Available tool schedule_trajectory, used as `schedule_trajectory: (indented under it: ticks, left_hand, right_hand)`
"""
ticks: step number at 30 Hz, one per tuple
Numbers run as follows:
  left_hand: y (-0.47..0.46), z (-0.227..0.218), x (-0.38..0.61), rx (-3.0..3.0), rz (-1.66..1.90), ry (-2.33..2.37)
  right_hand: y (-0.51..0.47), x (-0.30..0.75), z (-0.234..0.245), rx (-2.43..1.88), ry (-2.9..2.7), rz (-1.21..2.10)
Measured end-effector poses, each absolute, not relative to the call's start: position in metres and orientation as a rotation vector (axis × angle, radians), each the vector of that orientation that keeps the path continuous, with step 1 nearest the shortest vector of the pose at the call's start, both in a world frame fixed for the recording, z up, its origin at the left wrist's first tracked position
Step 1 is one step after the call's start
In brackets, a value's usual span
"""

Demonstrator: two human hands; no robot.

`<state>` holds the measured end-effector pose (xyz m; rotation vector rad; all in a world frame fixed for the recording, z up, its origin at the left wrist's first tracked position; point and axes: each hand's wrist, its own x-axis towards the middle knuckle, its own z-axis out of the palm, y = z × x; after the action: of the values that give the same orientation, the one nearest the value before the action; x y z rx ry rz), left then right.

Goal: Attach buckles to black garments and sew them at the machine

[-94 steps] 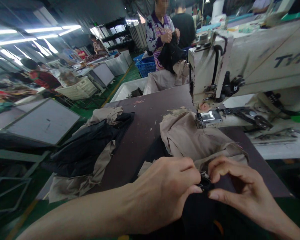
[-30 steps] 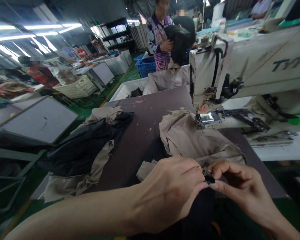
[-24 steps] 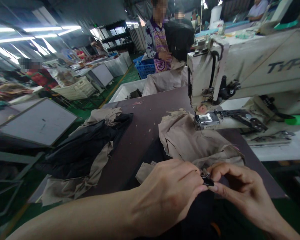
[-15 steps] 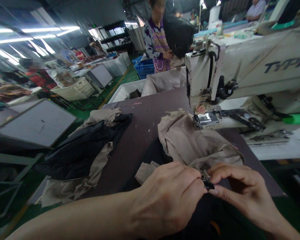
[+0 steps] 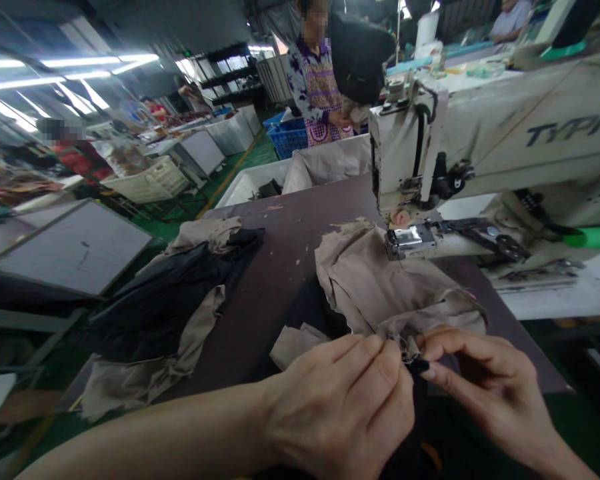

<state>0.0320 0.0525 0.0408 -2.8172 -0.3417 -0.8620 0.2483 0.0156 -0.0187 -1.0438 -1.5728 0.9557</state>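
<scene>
My left hand (image 5: 347, 400) is closed on the gathered edge of a beige and black fabric piece (image 5: 367, 280). Just to its right, the thumb and index finger of my right hand (image 5: 485, 380) pinch that same bunched edge. A small dark piece (image 5: 419, 365) shows at the right fingertips; its kind is too small to make out. The beige part spreads over the table (image 5: 285, 250) toward the sewing machine (image 5: 500, 140), below its head and arm. Dark cloth hangs beneath my hands, mostly hidden by them.
Another black and beige fabric piece (image 5: 175, 300) lies at the table's left. White bins (image 5: 245, 179) stand beyond the far edge, near a blue basket (image 5: 286, 137). A person in a patterned apron (image 5: 317, 87) holds dark cloth there. At lower left, a person's forearm (image 5: 27, 405) shows.
My left hand has shifted slightly and its fingers have rolled over the fabric edge. A person's forearm and white sleeve have appeared at the left. The apron wearer's dark cloth has moved slightly.
</scene>
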Motion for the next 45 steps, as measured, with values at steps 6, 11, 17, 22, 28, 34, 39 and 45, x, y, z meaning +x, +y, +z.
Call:
schedule_trajectory:
  ticks: [6, 11, 17, 22, 28, 34, 39, 45]
  left_hand:
    - [0.044, 0.031, 0.034, -2.735, -0.95, -0.429]
    - [0.043, 0.024, 0.035, -2.676, -0.992, -0.424]
    - [0.054, 0.021, 0.034, -2.66, -1.015, -0.352]
    - [0.068, 0.033, 0.031, -2.839, -0.939, -0.333]
    - [0.068, 0.045, 0.03, -3.054, -0.829, -0.447]
    - [0.067, 0.037, 0.026, -3.128, -0.784, -0.704]
    - [0.071, 0.047, 0.03, -3.333, -0.751, -0.924]
    - [0.075, 0.051, 0.036, -3.37, -0.844, -0.938]
  right_hand:
    - [0.016, 0.247, -0.017, -1.091, -1.531, 0.925]
    - [0.017, 0.247, -0.017, -1.124, -1.499, 0.942]
    - [0.015, 0.245, -0.019, -1.164, -1.444, 0.992]
    - [0.015, 0.244, -0.016, -1.168, -1.401, 1.051]
    - [0.016, 0.242, -0.014, -1.155, -1.387, 1.042]
    - [0.015, 0.242, -0.017, -1.201, -1.367, 1.09]
    - [0.014, 0.243, -0.016, -1.239, -1.358, 1.132]
    - [0.017, 0.241, -0.013, -1.215, -1.335, 1.215]
